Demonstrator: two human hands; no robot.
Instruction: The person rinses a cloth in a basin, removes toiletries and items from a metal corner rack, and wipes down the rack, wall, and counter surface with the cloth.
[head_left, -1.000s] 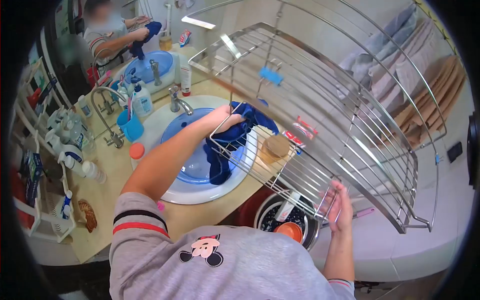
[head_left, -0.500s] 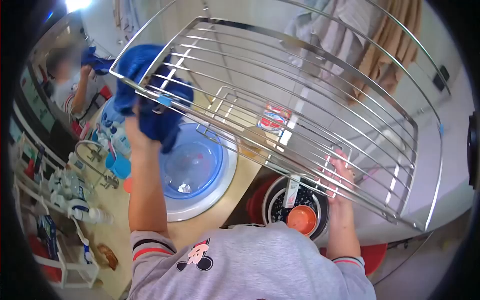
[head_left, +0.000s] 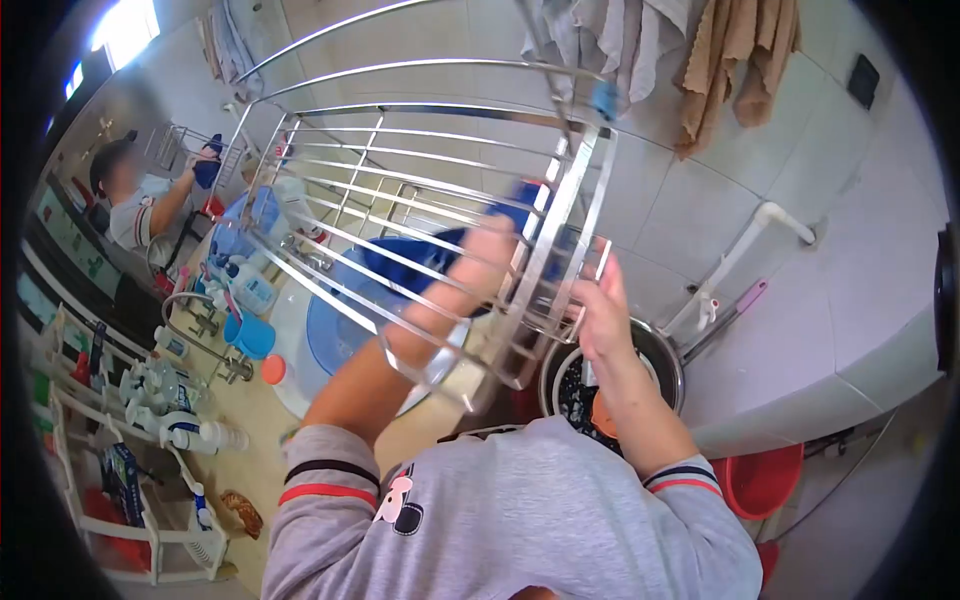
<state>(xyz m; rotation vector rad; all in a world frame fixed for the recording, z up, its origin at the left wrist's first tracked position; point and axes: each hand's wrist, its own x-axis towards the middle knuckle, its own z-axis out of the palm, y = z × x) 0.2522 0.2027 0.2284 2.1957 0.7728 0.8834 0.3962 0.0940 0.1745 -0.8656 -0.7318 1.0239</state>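
A shiny metal wire rack [head_left: 572, 190] is held up in front of me, its long bars running to the left. My right hand [head_left: 603, 312] grips its near right end, fingers curled around the wires. My left hand [head_left: 488, 255] is at the same end, seen through the bars and closed on a dark blue cloth [head_left: 420, 262]. Part of the cloth shows against the rack's end frame; the rest hangs behind the bars. Motion smears the left fingers and the rack's lower corner.
Below the rack, a blue basin [head_left: 325, 325] sits in the white sink. A blue cup [head_left: 250, 335], a faucet [head_left: 238, 368] and several bottles stand to the left. A metal pot [head_left: 672, 375] is below my right hand; towels [head_left: 735, 70] hang on the wall.
My left hand and the blue cloth have moved right, from the rack's left end to its right end. The rack has turned and shifted left, and my right hand has moved left and slightly up.
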